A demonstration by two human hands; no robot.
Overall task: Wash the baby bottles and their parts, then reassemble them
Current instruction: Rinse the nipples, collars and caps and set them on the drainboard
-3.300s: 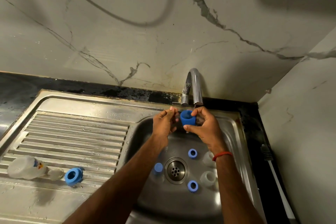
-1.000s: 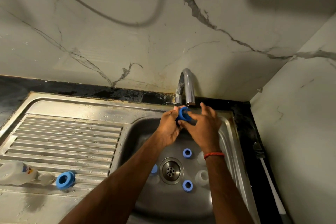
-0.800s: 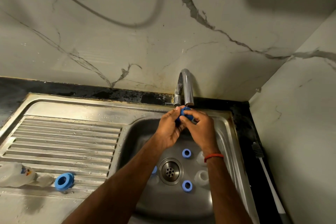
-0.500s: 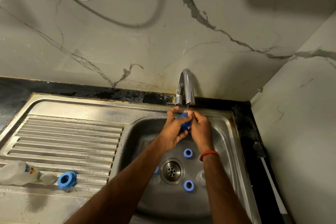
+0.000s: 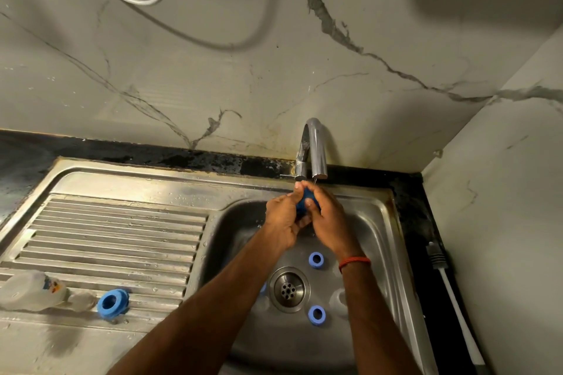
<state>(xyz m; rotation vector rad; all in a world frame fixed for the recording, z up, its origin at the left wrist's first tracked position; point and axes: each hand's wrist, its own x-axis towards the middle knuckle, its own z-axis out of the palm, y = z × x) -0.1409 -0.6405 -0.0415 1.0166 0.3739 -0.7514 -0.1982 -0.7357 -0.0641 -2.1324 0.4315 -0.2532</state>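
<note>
Sink point(image 5: 384, 222) brushed steel, wet sheen; tap point(image 5: 316, 143) polished chrome; wall point(image 5: 243, 70) veined marble; rings point(image 5: 316, 259) matt blue plastic.

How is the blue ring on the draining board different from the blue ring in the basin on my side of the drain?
The draining-board ring looks bigger and has a flared rim; the basin ring looks smaller and plain. The draining-board ring sits tilted; the basin ring lies flat. Both are blue, hollow and untouched.

The cap point(image 5: 302, 206) between the fingers point(image 5: 318, 196) is blue, as are two rings point(image 5: 316, 259) below them. Beyond the fingers the wall point(image 5: 213, 70) is pale marble, grey-veined; the wrist thread point(image 5: 354, 261) is red.
</note>
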